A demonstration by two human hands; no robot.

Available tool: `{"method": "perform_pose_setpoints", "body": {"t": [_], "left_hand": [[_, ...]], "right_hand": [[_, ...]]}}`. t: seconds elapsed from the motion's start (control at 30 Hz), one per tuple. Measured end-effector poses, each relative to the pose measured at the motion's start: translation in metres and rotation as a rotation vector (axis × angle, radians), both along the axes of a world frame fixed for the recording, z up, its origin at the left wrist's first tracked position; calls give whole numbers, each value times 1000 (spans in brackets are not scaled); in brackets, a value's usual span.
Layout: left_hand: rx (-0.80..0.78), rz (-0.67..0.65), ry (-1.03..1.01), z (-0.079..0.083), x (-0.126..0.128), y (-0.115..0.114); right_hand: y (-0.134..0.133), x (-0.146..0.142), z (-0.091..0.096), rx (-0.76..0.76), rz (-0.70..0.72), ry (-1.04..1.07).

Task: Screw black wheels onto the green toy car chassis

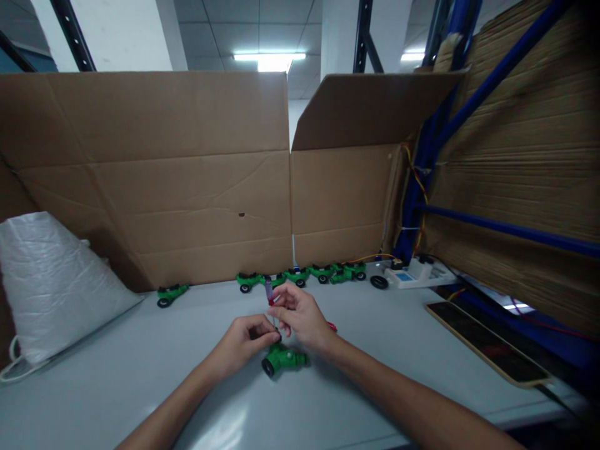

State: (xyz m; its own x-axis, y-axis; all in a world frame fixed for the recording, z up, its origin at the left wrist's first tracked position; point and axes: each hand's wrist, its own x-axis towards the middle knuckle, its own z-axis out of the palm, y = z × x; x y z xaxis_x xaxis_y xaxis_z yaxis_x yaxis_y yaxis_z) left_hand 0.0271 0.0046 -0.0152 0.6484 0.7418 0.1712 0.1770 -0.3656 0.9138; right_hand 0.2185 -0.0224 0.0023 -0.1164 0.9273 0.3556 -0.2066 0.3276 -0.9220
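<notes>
My right hand (pixel 302 317) grips a screwdriver (pixel 269 291) with a clear purplish handle and a red collar, held upright with its shaft pointing down. At the tip of that shaft, my left hand (pixel 244 342) is closed in a pinch on a small dark part (pixel 278 338), mostly hidden by the fingers. Just below both hands, a green toy vehicle (pixel 287 359) with a black wheel lies on the table. Whether the dark part is joined to this toy I cannot tell. Behind my right wrist a small red object (pixel 332 326) partly shows.
Several green toy vehicles (pixel 323 272) line the back of the white table (pixel 197 319), with another toy vehicle (pixel 171 295) farther left. A black ring (pixel 379 282) lies near a power strip (pixel 422 274). A phone (pixel 487 342) rests at right, a white sack (pixel 60 287) at left. Cardboard (pixel 197 187) walls the back.
</notes>
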Motion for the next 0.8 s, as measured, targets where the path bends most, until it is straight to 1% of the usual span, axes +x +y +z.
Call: {"method": "perform_pose_setpoints", "body": {"t": [0.13, 0.3, 0.4, 0.63, 0.8], "left_hand": [[0, 1, 5, 1, -1, 2], [-9, -5, -10, 8, 0, -1], [2, -14, -26, 8, 1, -2], [32, 32, -28, 1, 1, 1], [58, 60, -10, 2, 1, 0]], "right_hand": [[1, 2, -1, 18, -19, -54], [-1, 1, -2, 54, 42, -82], [-4, 0, -1, 61, 53, -72], [-2, 0, -5, 140, -50, -123], [1, 1, -5, 100, -75, -118]]}}
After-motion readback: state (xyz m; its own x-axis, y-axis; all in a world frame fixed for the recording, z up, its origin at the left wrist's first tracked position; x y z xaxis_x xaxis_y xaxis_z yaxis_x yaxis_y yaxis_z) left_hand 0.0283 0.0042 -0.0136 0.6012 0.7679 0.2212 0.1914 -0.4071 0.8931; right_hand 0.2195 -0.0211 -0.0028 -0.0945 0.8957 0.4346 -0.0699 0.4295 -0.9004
